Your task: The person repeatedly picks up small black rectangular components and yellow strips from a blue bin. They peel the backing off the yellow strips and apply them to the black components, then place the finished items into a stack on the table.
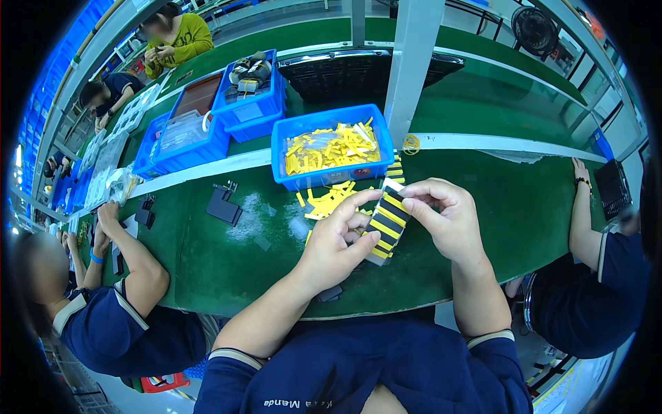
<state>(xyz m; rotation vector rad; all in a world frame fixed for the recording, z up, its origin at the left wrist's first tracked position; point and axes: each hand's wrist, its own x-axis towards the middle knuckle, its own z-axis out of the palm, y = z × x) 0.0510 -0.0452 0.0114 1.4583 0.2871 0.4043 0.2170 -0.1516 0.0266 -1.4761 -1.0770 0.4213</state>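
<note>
The striped piece (387, 224) alternates black and yellow bands, with white at its upper end. The bin (338, 179) is blue, the strips inside (348, 146) yellow, the tabletop (207, 269) plain green. The post (412, 69) is pale grey; 1 co-worker's top (193, 34) is yellow-green.

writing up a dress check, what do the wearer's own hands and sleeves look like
The left hand and right hand are ungloved, with no watch or bracelet showing. The left sleeve and right sleeve are short and navy, each edged with a pale band.
</note>
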